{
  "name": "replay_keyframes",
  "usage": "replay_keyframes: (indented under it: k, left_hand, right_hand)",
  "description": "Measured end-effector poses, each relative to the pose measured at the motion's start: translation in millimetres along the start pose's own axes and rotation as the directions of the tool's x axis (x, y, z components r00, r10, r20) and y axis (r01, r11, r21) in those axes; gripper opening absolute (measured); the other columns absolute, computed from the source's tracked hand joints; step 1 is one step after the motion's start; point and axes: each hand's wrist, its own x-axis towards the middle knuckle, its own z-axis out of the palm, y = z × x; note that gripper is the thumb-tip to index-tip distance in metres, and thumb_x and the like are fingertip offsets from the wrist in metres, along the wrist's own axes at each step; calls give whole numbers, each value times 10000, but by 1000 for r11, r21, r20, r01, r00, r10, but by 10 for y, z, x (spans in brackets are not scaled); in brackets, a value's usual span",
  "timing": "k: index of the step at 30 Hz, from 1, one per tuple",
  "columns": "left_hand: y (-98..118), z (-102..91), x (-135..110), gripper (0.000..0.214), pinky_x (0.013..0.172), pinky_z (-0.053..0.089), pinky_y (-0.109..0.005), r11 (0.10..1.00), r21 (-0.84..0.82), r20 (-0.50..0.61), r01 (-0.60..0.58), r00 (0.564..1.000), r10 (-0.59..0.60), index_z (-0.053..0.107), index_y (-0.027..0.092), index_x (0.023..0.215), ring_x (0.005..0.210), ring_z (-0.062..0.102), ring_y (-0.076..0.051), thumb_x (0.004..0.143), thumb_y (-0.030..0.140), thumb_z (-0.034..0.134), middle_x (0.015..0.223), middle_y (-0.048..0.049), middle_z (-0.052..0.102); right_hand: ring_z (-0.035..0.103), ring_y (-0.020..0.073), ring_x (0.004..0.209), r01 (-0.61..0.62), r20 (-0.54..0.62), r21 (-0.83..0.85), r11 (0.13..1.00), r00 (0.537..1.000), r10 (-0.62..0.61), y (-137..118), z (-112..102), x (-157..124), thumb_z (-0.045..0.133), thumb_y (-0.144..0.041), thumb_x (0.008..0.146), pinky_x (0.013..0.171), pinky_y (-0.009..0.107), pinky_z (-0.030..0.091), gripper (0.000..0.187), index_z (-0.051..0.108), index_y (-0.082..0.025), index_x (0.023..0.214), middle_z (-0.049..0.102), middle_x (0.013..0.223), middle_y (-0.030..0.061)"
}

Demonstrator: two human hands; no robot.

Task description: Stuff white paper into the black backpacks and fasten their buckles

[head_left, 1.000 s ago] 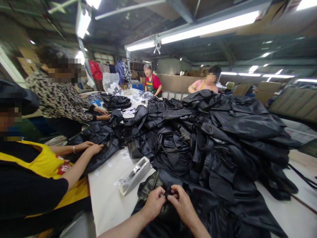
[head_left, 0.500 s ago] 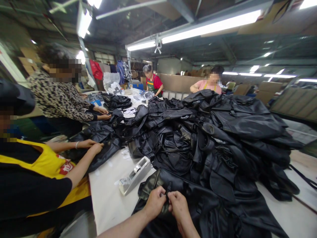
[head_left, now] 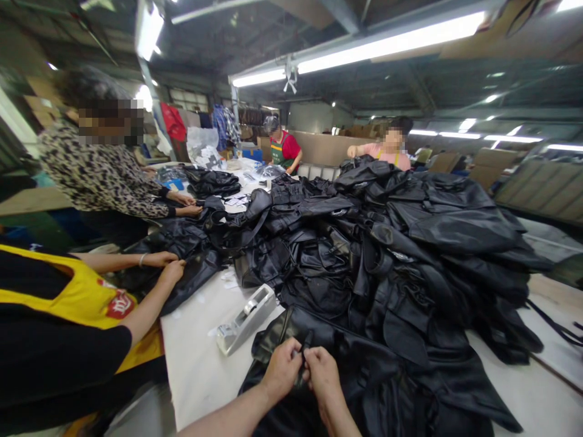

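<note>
A black leather-like garment lies on the white table right in front of me. My left hand and my right hand meet over its near edge, both closed in a pinch on a small black tab or strap of the garment that sticks up between my fingers. Behind it rises a big heap of similar black garments.
A grey tape dispenser sits on the table left of my hands. A person in a yellow apron at my left presses both hands on a black garment. Other people work at the far side, and small paper slips lie about.
My hands have drawn closer together and a little nearer to me, still pinching the same black tab. The view has tilted slightly.
</note>
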Motion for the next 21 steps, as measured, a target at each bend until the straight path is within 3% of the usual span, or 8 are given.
replay_keyframes:
  k: [3,7,13,17,19,21]
  left_hand:
    - [24,7,4,58,592,324,-221,1000,4,-20,14,1000,-14,489,186,656,612,459,-124,693,206,448,601,39,489]
    - [40,6,30,56,582,322,-222,997,-38,0,66,998,-66,473,186,639,605,447,-125,678,215,446,586,43,456]
    - [68,-48,11,94,573,310,-225,995,-83,34,53,998,-50,488,179,669,591,420,-121,695,266,464,581,49,430]
    - [52,-54,10,57,568,301,-226,995,-85,18,51,999,-50,491,178,669,582,412,-116,679,230,471,572,55,423]
    - [50,-38,33,34,580,309,-226,991,-102,21,84,996,-83,492,178,658,596,422,-116,663,211,487,578,54,433]
    - [68,-13,71,21,588,321,-225,980,-126,30,151,988,-149,485,177,629,608,434,-118,637,187,501,579,51,442]
  right_hand:
    - [483,86,415,55,-56,-52,997,997,-58,-18,4,49,436,-449,723,456,190,385,274,462,-189,638,479,469,-44]
    - [495,107,391,69,-17,-128,989,997,-71,-101,-95,77,395,-479,763,383,208,357,328,494,-179,673,522,515,-18]
    - [527,102,396,211,99,-316,925,977,-189,-390,-269,212,437,-304,799,462,202,406,272,522,-195,1033,531,551,-66]
    - [515,114,384,290,199,-454,842,955,-221,-553,-277,295,486,-213,776,478,214,377,86,551,-218,832,524,505,-59]
    - [573,149,506,319,179,-524,790,948,-264,-584,-267,290,484,-212,792,539,236,375,46,529,-212,789,576,593,-12]
    - [603,187,650,347,146,-642,683,931,-336,-603,-247,279,444,-232,836,592,260,365,84,524,-211,821,614,721,40]
